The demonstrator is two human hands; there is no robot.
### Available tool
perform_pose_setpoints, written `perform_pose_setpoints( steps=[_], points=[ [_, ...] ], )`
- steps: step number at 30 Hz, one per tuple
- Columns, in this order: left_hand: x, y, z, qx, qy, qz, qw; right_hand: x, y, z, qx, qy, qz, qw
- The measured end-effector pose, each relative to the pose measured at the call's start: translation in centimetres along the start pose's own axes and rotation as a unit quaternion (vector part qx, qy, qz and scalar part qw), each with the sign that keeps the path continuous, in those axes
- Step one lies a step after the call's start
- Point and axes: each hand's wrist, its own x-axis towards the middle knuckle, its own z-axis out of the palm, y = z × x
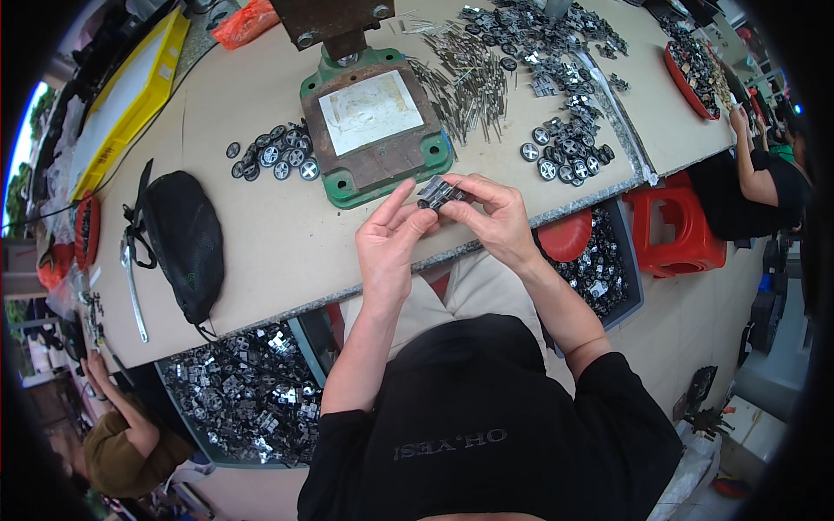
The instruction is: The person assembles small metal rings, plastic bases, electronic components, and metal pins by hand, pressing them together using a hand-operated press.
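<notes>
Between my two hands, just in front of the press, is a small black toy-car chassis (439, 193) with a grey top. The thumb and fingers of my left hand (389, 239) pinch its left end. My right hand (495, 217) grips the other end, thumb below and index finger above. A thin pin seems to stick out near the right fingertips, though it is too small to be sure. Right behind the hands stands the press base (378, 178), green and brown, with a white plate (369, 111) on top.
Wheels (276, 154) lie left of the press, more wheels (569, 161) to its right. Metal pins (469, 78) and black chassis parts (569, 43) are heaped behind. Bins of parts (243, 395) stand below the table edge. A black pouch (181, 243) lies left; a red stool (673, 234) stands right.
</notes>
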Motion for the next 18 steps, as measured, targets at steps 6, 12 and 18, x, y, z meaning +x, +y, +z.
perform_pose_setpoints(
  steps=[6, 12, 18],
  points=[
    [0.2, -0.4, -0.7, -0.124, -0.045, -0.075, 0.988, 0.9, -1.7, -2.0, -0.191, -0.034, -0.104, 0.976],
    [0.5, -0.5, -1.5, -0.149, -0.078, -0.095, 0.981, 2.6, -1.8, -9.2, -0.56, 0.087, -0.112, 0.816],
    [0.4, -0.3, -1.1, -0.133, -0.084, -0.104, 0.982, 3.4, -0.9, -9.8, -0.611, 0.04, -0.139, 0.778]
  ],
)
